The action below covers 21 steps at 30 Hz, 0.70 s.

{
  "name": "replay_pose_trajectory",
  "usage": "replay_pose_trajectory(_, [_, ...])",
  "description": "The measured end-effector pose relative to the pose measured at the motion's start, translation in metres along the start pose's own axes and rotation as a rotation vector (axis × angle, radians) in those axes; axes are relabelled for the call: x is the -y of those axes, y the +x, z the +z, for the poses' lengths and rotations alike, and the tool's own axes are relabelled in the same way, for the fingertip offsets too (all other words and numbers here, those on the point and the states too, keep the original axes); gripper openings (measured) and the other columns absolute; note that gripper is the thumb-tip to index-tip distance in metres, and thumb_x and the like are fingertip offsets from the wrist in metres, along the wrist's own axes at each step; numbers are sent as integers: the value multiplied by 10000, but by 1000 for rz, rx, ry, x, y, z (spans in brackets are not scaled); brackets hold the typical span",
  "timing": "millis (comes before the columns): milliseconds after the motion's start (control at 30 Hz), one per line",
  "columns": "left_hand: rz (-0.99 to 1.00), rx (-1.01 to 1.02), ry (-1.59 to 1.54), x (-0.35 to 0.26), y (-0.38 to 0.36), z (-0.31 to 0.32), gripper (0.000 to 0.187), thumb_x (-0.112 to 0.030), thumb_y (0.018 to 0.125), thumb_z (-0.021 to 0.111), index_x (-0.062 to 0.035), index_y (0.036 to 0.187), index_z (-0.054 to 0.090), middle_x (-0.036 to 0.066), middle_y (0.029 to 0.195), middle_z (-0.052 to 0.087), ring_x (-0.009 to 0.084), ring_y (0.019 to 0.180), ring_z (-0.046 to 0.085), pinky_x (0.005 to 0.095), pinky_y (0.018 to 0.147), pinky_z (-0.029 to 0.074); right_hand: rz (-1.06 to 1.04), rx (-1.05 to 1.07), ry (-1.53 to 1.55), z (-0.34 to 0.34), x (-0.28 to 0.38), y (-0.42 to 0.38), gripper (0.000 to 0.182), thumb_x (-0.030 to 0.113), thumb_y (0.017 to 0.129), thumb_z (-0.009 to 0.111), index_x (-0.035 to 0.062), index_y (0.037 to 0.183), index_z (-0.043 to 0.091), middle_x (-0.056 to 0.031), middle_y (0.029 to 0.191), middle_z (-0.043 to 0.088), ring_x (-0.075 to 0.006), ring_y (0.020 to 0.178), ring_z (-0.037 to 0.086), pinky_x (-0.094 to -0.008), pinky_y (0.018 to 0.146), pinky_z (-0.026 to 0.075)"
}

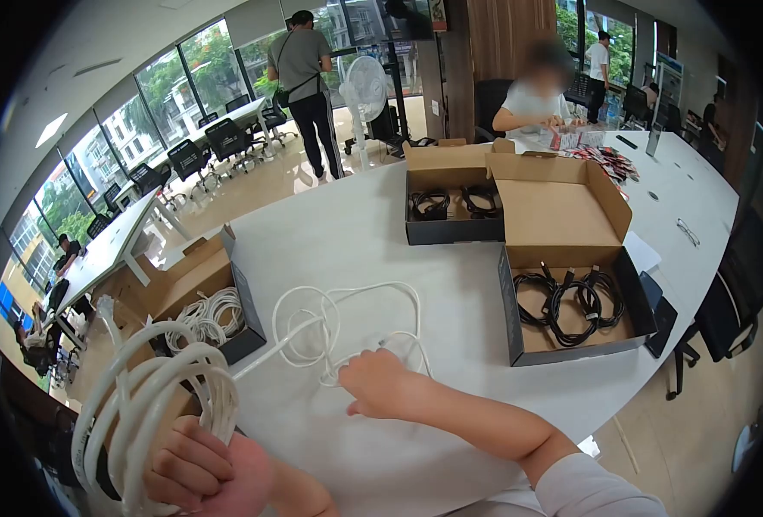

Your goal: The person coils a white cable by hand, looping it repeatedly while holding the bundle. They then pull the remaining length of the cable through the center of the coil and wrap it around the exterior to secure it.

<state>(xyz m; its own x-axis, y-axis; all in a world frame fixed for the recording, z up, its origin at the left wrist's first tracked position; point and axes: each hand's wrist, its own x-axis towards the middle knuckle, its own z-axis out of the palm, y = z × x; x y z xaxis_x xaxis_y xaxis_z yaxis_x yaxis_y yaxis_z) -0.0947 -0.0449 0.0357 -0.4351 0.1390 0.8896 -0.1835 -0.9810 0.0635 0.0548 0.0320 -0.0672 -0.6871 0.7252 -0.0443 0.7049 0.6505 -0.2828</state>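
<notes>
Thick loops of white cable (219, 392) are bunched in my left hand (205, 470), whose fingers are wrapped round them at the lower left. From this coil the same cable stretches across to loose loops lying on the white table. My right hand (381, 385) is low over the table with its fingers curled in, at the edge of those loops. The cable runs up to its fingertips, and the hand hides the exact grip. A cable end with a small plug (382, 343) lies just above the knuckles.
An open box of white cables (252, 320) stands at left. Two open boxes hold black cables: one at right (562, 355), one farther back (454, 233). Behind them a seated person (532, 103) handles small packets. A dark phone-like slab (662, 327) lies by the right box.
</notes>
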Motion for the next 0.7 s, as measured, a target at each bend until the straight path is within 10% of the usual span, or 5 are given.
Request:
replay_pose_trajectory(333, [-12, -87, 2, 4, 14, -10, 448, -446, 987, 408, -146, 670, 308, -49, 466, 209, 55, 375, 151, 220, 400, 130, 87, 107, -81, -7, -27, 8, 182, -49, 724, 547, 70, 811, 654, -105, 802, 644, -283, 773, 634, -380, 663, 478])
replay_pose_trajectory(700, [-1074, -68, 38, 74, 4, -38, 379, -325, 951, 531, -148, 655, 377, -84, 505, 210, 41, 400, 165, 247, 399, 113, -231, -337, 37, -62, -20, -50, 204, -72, 722, 560, 36, 873, 644, -78, 817, 631, -266, 882, 590, -363, 771, 466])
